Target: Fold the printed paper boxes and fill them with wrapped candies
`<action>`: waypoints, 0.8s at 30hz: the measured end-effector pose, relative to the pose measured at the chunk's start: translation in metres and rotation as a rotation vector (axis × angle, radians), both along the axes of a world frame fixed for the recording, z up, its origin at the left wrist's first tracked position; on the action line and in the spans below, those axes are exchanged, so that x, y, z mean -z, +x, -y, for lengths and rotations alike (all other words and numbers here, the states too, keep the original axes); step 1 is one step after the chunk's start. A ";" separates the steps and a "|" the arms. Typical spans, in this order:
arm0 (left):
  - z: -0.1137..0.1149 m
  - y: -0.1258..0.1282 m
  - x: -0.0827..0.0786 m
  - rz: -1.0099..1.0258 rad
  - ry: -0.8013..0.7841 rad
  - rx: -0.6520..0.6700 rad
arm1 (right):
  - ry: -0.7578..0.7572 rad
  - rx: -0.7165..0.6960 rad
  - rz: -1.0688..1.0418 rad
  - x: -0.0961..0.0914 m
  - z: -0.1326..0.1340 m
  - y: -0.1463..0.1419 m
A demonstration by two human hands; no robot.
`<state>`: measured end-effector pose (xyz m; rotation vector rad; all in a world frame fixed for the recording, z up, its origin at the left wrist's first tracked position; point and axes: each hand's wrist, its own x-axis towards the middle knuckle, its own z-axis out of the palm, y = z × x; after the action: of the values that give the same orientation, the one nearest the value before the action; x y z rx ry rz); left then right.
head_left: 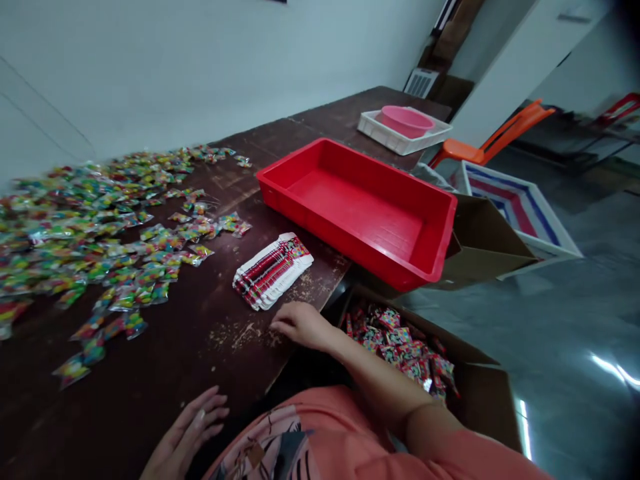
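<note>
My left hand [190, 433] is low over the near side of the dark table, fingers stretched out and nothing in them. My right hand [305, 325] is at the table's edge with its fingers curled together; no thing shows in it. Just beyond it lies a fanned stack of flattened printed candy boxes [273, 270], red and white, not touched by either hand. A wide spread of small clear candy packets [130, 240], filled with colourful sweets, covers the left part of the table.
A red plastic tray [350, 207] sits past the stack, overhanging the table's edge. Below my right forearm, a cardboard carton [483, 400] holds many filled candy boxes [400, 347]. Farther off are a white tray [375, 133] with a pink basin [407, 120] and an orange chair [460, 152].
</note>
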<state>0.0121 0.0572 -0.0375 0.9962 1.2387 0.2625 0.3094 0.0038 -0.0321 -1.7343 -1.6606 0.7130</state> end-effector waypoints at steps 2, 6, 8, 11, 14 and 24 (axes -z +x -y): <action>-0.005 0.003 -0.001 -0.001 -0.010 0.027 | -0.048 0.104 -0.017 0.007 0.024 0.010; -0.014 0.014 -0.010 0.009 0.052 0.090 | -0.035 0.189 -0.015 0.007 0.041 0.028; -0.014 0.019 -0.017 0.031 0.096 0.088 | -0.009 0.227 0.006 0.003 0.029 0.037; -0.005 0.020 -0.022 0.085 0.123 0.050 | 0.033 0.307 0.065 0.004 -0.009 0.052; 0.010 0.013 -0.016 0.120 0.111 0.017 | 0.028 0.466 0.135 0.012 -0.050 0.070; 0.023 0.000 0.012 0.247 0.102 0.040 | -0.112 0.524 0.078 0.018 -0.078 0.117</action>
<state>0.0124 0.0344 -0.0497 1.0410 0.9882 0.4080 0.4266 0.0818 -0.0500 -2.1757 -1.1449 0.4990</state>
